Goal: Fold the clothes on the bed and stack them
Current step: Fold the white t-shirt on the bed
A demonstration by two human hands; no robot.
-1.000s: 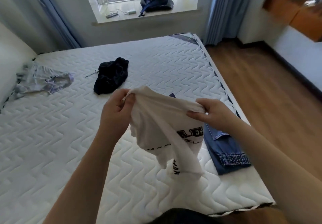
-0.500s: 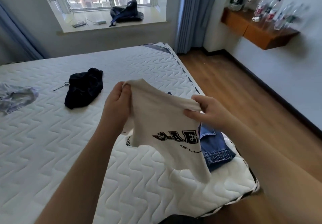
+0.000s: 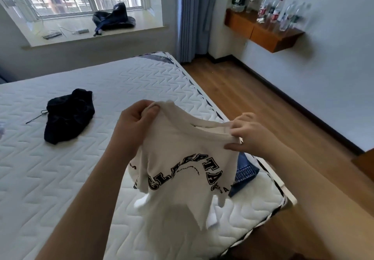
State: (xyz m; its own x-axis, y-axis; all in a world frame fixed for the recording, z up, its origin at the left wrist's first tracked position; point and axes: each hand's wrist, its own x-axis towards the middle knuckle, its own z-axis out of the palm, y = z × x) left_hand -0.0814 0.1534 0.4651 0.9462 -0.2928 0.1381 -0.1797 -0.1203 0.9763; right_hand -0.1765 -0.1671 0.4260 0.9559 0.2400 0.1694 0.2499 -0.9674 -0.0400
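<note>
Bright bedroom, window ledge at the back, wooden shelf [image 3: 263, 30] of bottles on the wall, and a bare quilted mattress [image 3: 60, 178] filling the head view. Up in the air over its near corner hangs the white T-shirt [image 3: 182, 158], black lettering facing the camera, hem dangling free below the fingers. The left hand [image 3: 135, 122] pinches one shoulder of the shirt, thumb over the fabric, fingers curled behind it. The right hand [image 3: 250, 136] has the other shoulder, fingertips nipping the seam just beside the neckline. Behind the shirt, below the right fingers, blue jeans [image 3: 245, 168] lie on the mattress edge (folded, by the look of it, though mostly hidden). Well out beyond the left fingers, a crumpled black garment [image 3: 68, 116] waits its turn.

Now the risks. Both grips are light pinches on soft cloth, so a quick shake could pull a shoulder loose and drop the shirt in a heap. The body hangs twisted and bunched, and laying it down like that would likely fold creases in. It hangs close to the mattress edge, too, so a careless lay-down might let it slide to the floor.
</note>
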